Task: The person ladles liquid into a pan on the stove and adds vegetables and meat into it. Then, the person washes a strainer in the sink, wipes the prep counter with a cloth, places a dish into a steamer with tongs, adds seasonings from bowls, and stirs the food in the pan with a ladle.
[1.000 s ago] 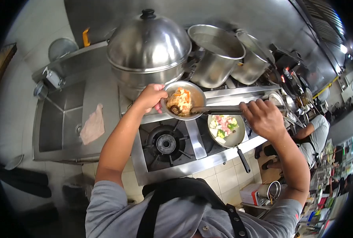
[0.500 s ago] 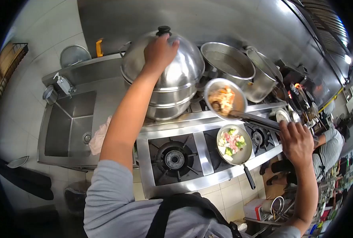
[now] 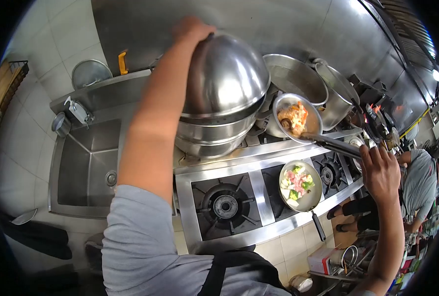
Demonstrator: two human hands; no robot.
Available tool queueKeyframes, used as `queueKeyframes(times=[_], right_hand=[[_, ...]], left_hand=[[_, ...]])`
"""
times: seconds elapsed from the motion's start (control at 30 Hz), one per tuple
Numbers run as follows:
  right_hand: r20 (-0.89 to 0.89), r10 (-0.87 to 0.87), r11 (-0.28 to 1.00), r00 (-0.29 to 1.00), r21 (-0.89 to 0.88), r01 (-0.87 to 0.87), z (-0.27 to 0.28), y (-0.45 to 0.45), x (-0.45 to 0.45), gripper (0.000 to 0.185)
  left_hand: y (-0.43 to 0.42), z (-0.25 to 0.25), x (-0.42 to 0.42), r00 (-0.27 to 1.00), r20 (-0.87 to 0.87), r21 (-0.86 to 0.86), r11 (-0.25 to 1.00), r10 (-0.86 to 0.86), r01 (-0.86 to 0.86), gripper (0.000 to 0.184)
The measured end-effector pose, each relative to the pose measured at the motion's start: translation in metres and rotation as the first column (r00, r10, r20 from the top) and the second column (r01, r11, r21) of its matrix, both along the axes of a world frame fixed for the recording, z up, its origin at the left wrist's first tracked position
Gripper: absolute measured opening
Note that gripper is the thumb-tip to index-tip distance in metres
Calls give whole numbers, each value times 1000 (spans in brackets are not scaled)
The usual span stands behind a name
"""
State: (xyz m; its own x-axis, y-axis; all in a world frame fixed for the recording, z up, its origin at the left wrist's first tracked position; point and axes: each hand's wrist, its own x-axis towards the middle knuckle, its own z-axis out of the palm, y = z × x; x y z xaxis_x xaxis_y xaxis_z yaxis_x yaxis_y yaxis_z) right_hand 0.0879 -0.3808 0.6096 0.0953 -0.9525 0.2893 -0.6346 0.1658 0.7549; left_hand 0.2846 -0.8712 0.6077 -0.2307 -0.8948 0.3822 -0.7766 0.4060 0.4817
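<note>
Bare, blurred left hand (image 3: 193, 30) was high, gripping; bare left arm (image 3: 150, 143) outstretched from short grey cloth sleeve (image 3: 140, 234). Bare right hand (image 3: 380, 170) was curled tight, forearm (image 3: 388, 237) forward.

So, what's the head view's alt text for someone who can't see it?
A person's left grip holds a domed lid tilted over a steel pot; the right grip holds a bowl of food with a long tool. A pan sits on the stove.

Bright glare sits on the domed lid (image 3: 229, 74), while the left hand (image 3: 193, 30) is smeared by motion blur. A lamp (image 3: 436, 75) shines at upper right; fisheye distortion bends the dark edges.
</note>
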Motion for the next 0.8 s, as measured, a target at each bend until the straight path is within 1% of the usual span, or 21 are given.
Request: queueKeyframes(times=[0.03, 0.07, 0.1, 0.13, 0.2, 0.23, 0.33, 0.37, 0.4, 0.47, 0.57, 0.67, 0.7, 0.77, 0.8], right_hand=[[-7, 19, 1000, 1000, -2, -19, 0, -11, -1, 33], [-15, 38, 999, 999, -4, -38, -1, -20, -1, 33], [-22, 16, 1000, 1000, 10, -16, -1, -30, 0, 32], [-23, 41, 999, 999, 0, -41, -2, -42, 0, 32], [-24, 93, 995, 995, -21, -93, -5, -68, 2, 32], [-27, 72, 997, 997, -5, -73, -6, -82, 4, 30], [-54, 140, 990, 989, -16, -141, -22, -129, 7, 26], [-54, 163, 987, 985, 12, -163, -27, -145, 11, 23], [-54, 184, 982, 981, 40, -182, -33, -160, 13, 21], [-12, 224, 974, 974, 39, -224, -61, -195, 6, 18], [-6, 302, 953, 953, -5, -302, -97, -233, 7, 16], [-108, 543, 822, 833, -136, -554, -125, -260, 2, 11], [-40, 515, 849, 856, -118, -516, -133, -271, 3, 7], [-81, 617, 768, 783, -156, -621, -140, -286, 3, 8], [-103, 663, 722, 742, -174, -669, -140, -290, 5, 9]], left_hand=[[-9, 10, 11, 999, -20, 42, 999, -28, 29, 57], [-23, 17, 21, 998, -56, 74, 996, -40, 44, 57], [-37, 23, 33, 994, -92, 108, 992, -49, 59, 57], [-50, 26, 46, 990, -128, 140, 987, -56, 74, 57], [-61, 31, 74, 980, -183, 101, 990, -75, 95, 59], [-64, 34, 83, 975, -212, 120, 989, -60, 87, 60], [-54, 33, 107, 921, -389, 78, 996, -2, 35, 61], [-53, 35, 115, 911, -412, 83, 994, -31, 72, 63], [-55, 33, 120, 900, -436, 67, 997, -10, 43, 61], [-62, 26, 126, 872, -488, 40, 999, 37, -20, 58], [-69, 24, 139, 840, -539, 64, 997, 69, -40, 61], [-58, 21, 150, 793, -606, 76, 997, 61, -19, 61], [-59, 20, 154, 789, -613, 93, 995, 36, 27, 65], [-56, 22, 161, 781, -625, 122, 985, -19, 122, 73], [-53, 23, 162, 784, -621, 121, 987, -12, 111, 74]])
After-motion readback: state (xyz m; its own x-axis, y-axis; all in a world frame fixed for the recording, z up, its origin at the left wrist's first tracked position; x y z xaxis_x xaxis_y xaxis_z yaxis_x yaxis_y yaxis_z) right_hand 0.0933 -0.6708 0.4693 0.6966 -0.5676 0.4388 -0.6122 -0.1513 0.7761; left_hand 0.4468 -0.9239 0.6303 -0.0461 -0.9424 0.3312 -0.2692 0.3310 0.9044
